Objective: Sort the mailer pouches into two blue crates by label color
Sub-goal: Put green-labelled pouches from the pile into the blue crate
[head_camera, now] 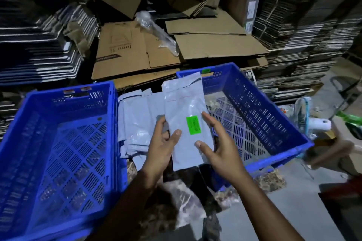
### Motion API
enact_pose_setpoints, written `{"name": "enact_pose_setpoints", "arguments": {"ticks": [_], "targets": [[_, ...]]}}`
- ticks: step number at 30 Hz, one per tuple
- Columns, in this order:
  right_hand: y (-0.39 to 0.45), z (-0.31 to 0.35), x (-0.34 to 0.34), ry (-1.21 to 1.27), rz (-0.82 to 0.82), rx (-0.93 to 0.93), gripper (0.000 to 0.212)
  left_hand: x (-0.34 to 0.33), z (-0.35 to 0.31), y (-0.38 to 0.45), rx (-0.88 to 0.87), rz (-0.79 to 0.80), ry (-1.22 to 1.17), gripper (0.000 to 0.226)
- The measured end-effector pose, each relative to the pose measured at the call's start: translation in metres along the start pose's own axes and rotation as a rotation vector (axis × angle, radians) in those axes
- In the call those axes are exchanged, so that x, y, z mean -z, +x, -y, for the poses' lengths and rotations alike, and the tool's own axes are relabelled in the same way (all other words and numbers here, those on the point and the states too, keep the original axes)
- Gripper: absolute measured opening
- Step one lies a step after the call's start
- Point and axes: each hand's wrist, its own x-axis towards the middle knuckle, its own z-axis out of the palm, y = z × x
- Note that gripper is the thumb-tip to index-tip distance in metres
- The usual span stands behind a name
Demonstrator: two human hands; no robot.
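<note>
I hold a grey mailer pouch [183,111] upright between the two crates; a bright green label [193,125] faces me. My left hand [163,146] grips its lower left edge, thumb on the front. My right hand [218,143] holds its right edge, thumb on the lower front. A pile of more grey mailer pouches [137,123] lies on the floor behind, between the crates. The left blue crate [58,96] holds nothing I can see. The right blue crate [274,111] shows a bare perforated floor and carries a green tag [206,71] on its far rim.
Flattened cardboard boxes [156,51] and tall stacks of folded cartons [305,31] stand behind the crates. Clear plastic bags [188,205] lie on the floor near my arms. Another person's hand [331,152] and a clear bottle [301,115] are at the right.
</note>
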Motion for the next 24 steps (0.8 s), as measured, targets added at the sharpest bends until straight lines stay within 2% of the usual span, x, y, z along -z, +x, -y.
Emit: {"name": "enact_pose_setpoints", "arguments": {"ticks": [2, 5, 9, 13, 17, 19, 20, 24], "targets": [[0.031, -0.017, 0.032, -0.034, -0.037, 0.014, 0.065, -0.01, 0.004, 0.025, 0.014, -0.045, 0.113, 0.044], [0.089, -0.06, 0.084, -0.157, -0.068, -0.012, 0.063, -0.02, 0.021, 0.064, 0.003, -0.059, 0.438, 0.034], [0.165, -0.135, 0.115, -0.322, 0.037, -0.179, 0.062, -0.043, 0.044, 0.104, 0.03, -0.033, 0.687, 0.048], [0.207, -0.195, 0.098, -0.363, 0.26, -0.315, 0.064, -0.063, 0.052, 0.123, 0.056, -0.089, 0.758, 0.058], [0.217, -0.228, 0.064, -0.426, 0.414, -0.369, 0.063, -0.071, 0.055, 0.122, 0.023, -0.157, 0.793, 0.052], [0.217, -0.24, 0.052, -0.515, 0.474, -0.38, 0.043, -0.072, 0.054, 0.122, 0.037, -0.177, 0.813, 0.052], [0.217, -0.246, 0.047, -0.547, 0.492, -0.369, 0.031, -0.072, 0.053, 0.122, 0.042, -0.176, 0.828, 0.051], [0.224, -0.25, 0.047, -0.706, 0.468, -0.368, 0.033, -0.066, 0.052, 0.122, 0.036, -0.109, 0.91, 0.048]]}}
